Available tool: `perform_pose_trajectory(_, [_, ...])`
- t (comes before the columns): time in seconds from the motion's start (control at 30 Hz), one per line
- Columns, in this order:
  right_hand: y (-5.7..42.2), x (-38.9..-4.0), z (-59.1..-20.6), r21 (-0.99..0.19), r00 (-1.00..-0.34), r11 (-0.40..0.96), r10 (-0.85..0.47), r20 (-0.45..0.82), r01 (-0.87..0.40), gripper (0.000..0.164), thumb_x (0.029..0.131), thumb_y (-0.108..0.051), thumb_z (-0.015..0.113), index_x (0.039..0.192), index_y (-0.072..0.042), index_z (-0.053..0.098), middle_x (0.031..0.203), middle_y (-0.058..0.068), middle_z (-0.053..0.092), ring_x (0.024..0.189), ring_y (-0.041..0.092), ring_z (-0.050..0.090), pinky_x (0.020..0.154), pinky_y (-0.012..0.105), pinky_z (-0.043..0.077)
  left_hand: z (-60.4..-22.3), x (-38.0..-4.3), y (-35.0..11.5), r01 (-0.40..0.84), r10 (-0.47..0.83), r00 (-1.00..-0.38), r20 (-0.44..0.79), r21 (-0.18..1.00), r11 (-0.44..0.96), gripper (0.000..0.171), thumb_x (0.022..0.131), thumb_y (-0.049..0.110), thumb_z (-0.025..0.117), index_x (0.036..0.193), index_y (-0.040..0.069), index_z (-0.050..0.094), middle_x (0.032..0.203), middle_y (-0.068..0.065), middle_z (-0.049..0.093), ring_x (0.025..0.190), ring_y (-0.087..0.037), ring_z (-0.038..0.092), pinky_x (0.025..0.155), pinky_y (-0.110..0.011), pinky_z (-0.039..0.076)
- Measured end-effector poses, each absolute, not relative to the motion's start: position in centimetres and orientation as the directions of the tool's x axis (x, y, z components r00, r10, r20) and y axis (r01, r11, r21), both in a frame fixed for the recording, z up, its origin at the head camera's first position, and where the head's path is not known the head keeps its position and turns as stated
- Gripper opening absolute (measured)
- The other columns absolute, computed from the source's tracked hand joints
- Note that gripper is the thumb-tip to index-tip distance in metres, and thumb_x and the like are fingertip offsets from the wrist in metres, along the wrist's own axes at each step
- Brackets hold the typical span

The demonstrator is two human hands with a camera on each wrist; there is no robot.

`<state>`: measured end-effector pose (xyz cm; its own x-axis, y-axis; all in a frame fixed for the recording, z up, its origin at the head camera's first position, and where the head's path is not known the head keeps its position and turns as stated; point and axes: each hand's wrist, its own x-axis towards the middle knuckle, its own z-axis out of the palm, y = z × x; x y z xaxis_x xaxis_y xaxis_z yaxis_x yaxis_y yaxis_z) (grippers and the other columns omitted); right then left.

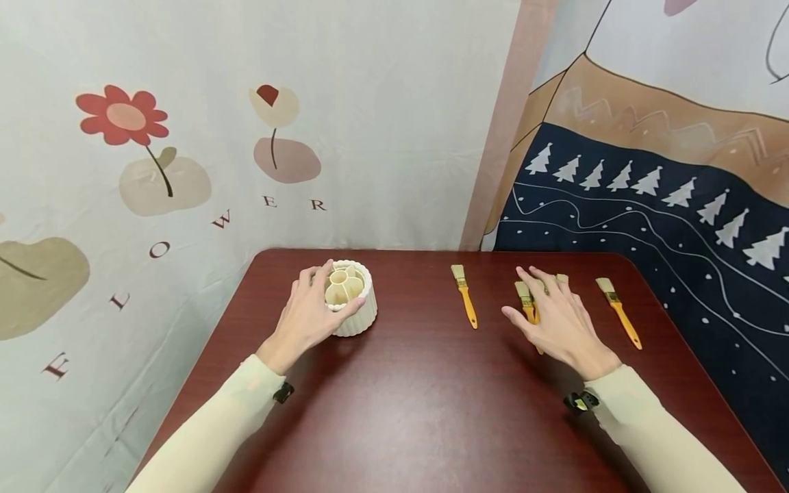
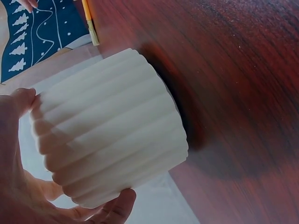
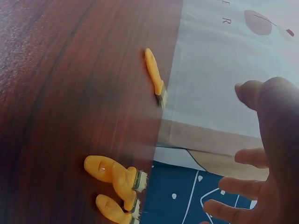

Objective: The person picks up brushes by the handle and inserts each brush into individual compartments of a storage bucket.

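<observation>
My left hand (image 1: 303,313) grips a cream, ribbed pen holder (image 1: 359,320) by its rim, fingers on the far side and thumb on the near side. Petal-shaped compartments show inside the holder. In the left wrist view, thumb and fingertips wrap the scalloped edge of the holder (image 2: 112,126). My right hand (image 1: 564,327), fingers spread and bent a little, hovers over several yellow-handled paintbrushes (image 1: 524,293), partly hiding them. The right wrist view shows those paintbrushes (image 3: 100,169) lying close together, crossing one another, apart from the fingers.
One paintbrush (image 1: 468,306) lies between the hands, bristles toward the back. Another paintbrush (image 1: 624,322) lies right of the right hand. The dark red table (image 1: 407,411) ends at a wall hung with printed cloth (image 1: 394,137).
</observation>
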<state>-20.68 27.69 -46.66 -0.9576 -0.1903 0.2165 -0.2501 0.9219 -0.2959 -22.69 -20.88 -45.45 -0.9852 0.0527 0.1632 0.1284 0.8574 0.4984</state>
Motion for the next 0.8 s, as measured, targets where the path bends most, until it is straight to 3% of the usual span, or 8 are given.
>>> perform_pose_trajectory(0.23, [27.9,-21.3,-47.1,-0.322,-0.950,0.909,-0.190,0.250,-0.266,0.087,0.111,-0.054,0.074,0.179,-0.010,0.043,0.179,0.031,0.045,0.157,0.055,0.049,0.121,0.086,0.050,-45.4,-22.4,-20.6,0.146,0.072,-0.984,0.163,0.509,0.849,0.114,0.099,0.080,0.077,0.185,0.018,0.032,0.176,-0.016,0.045,0.154,-0.044,0.049,0.106,-0.070,0.064])
perform_pose_trajectory(0.5, [29.4,-22.0,-47.6,-0.379,-0.971,0.904,-0.128,0.203,-0.198,0.085,0.112,-0.048,0.076,0.178,-0.008,0.043,0.176,0.035,0.046,0.156,0.060,0.045,0.126,0.088,0.043,-45.5,-22.1,-20.4,0.160,0.085,-0.983,0.165,0.519,0.840,0.115,0.097,0.078,0.080,0.184,0.017,0.034,0.177,-0.014,0.046,0.155,-0.043,0.050,0.112,-0.071,0.062])
perform_pose_trajectory(0.8, [31.1,-22.7,-48.2,-0.398,-0.976,0.900,-0.108,0.189,-0.177,0.084,0.110,-0.041,0.081,0.176,-0.003,0.045,0.169,0.040,0.048,0.146,0.063,0.050,0.117,0.088,0.051,-45.2,-21.8,-20.6,0.175,0.107,-0.982,0.156,0.543,0.821,0.123,0.094,0.077,0.085,0.184,0.011,0.032,0.180,-0.017,0.044,0.159,-0.045,0.049,0.127,-0.067,0.055])
